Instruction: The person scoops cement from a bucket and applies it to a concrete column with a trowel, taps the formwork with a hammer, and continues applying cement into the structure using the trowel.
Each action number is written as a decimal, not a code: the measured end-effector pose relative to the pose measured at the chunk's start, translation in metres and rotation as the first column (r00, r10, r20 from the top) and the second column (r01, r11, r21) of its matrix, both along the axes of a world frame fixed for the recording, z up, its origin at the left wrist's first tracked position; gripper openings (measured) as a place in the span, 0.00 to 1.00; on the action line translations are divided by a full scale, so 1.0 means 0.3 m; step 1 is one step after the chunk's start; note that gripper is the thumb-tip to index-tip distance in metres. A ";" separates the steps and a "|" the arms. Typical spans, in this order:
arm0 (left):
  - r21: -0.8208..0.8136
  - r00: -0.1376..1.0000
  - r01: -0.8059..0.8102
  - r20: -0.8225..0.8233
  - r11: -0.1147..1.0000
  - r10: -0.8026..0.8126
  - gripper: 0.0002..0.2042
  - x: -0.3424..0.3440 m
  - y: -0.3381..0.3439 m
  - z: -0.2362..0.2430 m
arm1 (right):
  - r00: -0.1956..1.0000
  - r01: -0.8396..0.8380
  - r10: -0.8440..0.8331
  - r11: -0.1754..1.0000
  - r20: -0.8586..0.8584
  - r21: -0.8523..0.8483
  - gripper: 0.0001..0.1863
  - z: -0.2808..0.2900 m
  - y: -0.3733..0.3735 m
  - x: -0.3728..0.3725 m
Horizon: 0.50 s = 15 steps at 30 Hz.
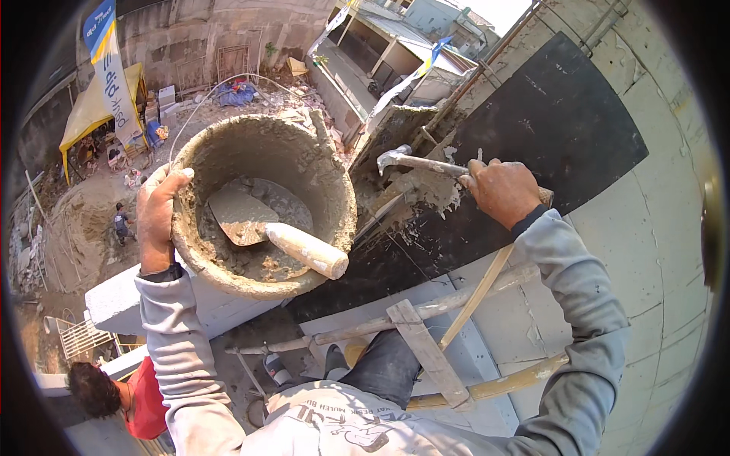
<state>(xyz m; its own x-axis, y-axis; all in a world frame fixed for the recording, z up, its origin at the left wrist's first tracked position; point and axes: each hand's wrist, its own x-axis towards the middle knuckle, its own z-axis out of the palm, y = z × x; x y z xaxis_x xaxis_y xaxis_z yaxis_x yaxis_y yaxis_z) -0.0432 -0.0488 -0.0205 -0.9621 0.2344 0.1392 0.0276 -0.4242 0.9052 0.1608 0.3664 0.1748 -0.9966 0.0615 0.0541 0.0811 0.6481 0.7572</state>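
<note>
My left hand [160, 209] grips the left rim of a mortar-caked bucket [341, 182], its thumb over the edge. Some wet grey mortar [293, 199] lies in the bottom of the bucket. A trowel [304, 247] rests inside, its wooden handle leaning on the near right rim. Over to the right, my right hand [506, 190] is closed round the wooden handle of a claw hammer [426, 162]. The hammer's metal head points left, just above mortar-splashed edges of a black sheet [563, 114]. A thin wire handle [199, 106] arcs up behind the bucket.
Wooden poles [433, 308] and a short plank [430, 353] cross below me, beside a pale panel wall [646, 228]. White blocks [118, 300] lie at left. A person in red [144, 406] is at lower left; another person [122, 223] stands far below on rubble-strewn ground.
</note>
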 end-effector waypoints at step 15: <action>-0.054 0.999 -0.030 0.026 0.998 0.032 0.18 -0.008 -0.008 -0.008 | 0.998 0.048 -0.046 0.997 0.033 -0.054 0.17 -0.012 -0.075 -0.053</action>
